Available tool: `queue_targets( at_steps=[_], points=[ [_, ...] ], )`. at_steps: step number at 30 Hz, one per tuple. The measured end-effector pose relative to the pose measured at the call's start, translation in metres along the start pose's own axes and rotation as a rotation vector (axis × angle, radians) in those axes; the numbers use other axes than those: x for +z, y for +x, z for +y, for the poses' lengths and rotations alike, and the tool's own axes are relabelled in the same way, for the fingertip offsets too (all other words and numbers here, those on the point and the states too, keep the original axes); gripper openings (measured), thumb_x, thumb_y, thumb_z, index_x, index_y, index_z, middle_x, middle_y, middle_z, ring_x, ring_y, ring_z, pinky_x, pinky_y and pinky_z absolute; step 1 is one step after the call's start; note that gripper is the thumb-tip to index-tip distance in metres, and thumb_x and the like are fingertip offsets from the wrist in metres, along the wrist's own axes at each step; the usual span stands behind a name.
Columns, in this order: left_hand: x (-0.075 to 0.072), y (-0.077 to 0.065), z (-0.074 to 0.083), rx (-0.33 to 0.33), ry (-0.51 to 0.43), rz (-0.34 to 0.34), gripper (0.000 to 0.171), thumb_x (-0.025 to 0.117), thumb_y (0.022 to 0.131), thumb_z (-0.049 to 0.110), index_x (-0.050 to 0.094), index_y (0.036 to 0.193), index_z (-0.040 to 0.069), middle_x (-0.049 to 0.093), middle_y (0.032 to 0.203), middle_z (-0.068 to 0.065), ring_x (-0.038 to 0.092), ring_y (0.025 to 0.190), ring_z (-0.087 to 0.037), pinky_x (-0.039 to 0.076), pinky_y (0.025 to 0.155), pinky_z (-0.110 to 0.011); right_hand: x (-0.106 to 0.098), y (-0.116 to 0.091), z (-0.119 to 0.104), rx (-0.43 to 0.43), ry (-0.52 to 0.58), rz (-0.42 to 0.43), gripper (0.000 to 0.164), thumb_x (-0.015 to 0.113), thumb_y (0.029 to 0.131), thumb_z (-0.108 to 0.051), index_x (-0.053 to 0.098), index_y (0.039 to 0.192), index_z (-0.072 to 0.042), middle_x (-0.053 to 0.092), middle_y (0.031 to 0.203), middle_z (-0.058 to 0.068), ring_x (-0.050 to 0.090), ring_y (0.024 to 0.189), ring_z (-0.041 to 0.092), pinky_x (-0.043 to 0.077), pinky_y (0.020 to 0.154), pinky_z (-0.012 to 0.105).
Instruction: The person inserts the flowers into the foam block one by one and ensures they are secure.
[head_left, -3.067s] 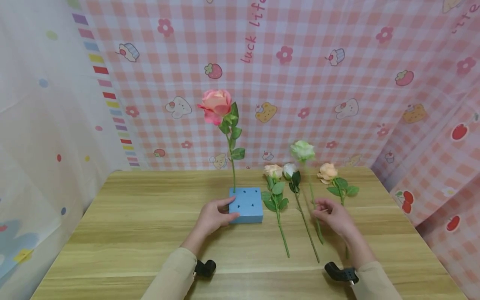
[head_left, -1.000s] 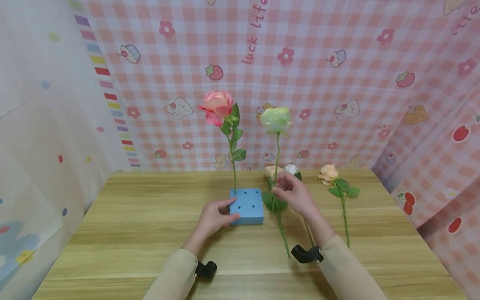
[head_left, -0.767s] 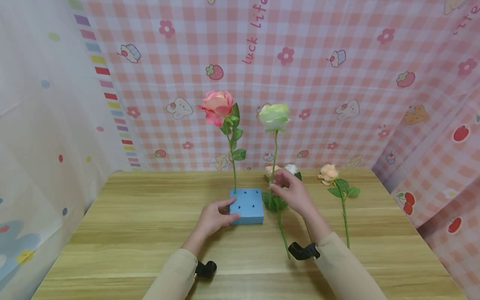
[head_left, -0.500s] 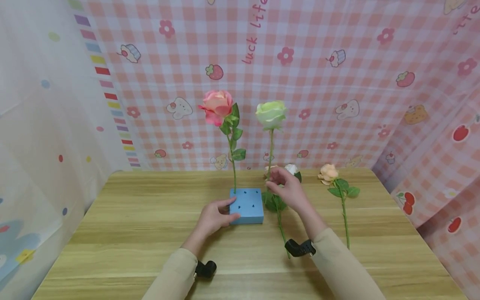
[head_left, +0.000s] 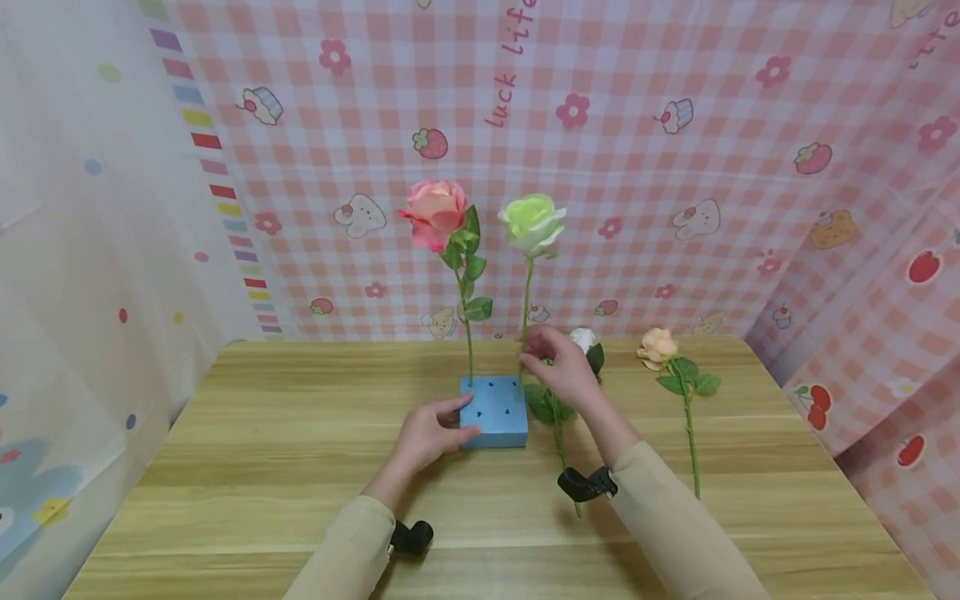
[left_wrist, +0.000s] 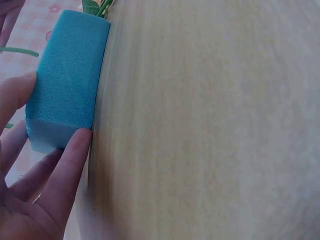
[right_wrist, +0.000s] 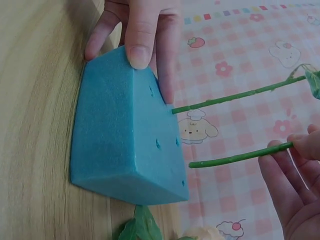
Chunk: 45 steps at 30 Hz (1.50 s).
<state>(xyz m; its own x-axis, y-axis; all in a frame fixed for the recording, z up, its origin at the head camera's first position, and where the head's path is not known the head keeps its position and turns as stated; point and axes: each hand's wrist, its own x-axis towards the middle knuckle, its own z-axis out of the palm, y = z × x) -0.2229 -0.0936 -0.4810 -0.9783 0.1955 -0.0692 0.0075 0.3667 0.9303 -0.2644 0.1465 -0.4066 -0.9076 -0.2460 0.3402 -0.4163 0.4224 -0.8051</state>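
Note:
A blue foam block (head_left: 497,427) with several small holes in its top stands on the table. My left hand (head_left: 426,435) grips its left side, thumb and fingers round the near corner in the left wrist view. One pink rose (head_left: 435,215) rises upright from the back left hole. Between thumb and fingertips, my right hand (head_left: 564,367) pinches the stem of a pale green rose (head_left: 532,225). Its bare stem end (right_wrist: 192,165) hangs just off the block's top face, close to a hole at the back right corner.
Right of the block lie a leafy rose (head_left: 551,404), its bloom hidden behind my right hand, and a white rose (head_left: 582,338), partly covered by my right arm. Farther right lies a peach rose (head_left: 657,346). A checked cloth (head_left: 622,183) hangs behind the wooden table (head_left: 285,467).
My right hand has picked up the green rose from the table's right side and carried it left, upright, over the block's back right corner. My left hand has stayed on the block.

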Motion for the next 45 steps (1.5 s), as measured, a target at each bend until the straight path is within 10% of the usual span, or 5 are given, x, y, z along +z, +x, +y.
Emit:
queue_targets(
  at_steps=[45],
  points=[
    [0.001,-0.001,0.000,0.046,-0.005,0.005,0.056,0.084,0.082,0.021,0.064,0.134,0.016,0.057,0.133,-0.020,0.067,0.085,-0.018,0.059,0.062,-0.031,0.042,0.017,-0.002,0.025,-0.046,0.103,0.015,0.072,0.092,-0.008,0.063,0.104,-0.006,0.065,0.097,0.009,0.066,0.094,0.028,0.057,0.072,0.040]
  ],
)
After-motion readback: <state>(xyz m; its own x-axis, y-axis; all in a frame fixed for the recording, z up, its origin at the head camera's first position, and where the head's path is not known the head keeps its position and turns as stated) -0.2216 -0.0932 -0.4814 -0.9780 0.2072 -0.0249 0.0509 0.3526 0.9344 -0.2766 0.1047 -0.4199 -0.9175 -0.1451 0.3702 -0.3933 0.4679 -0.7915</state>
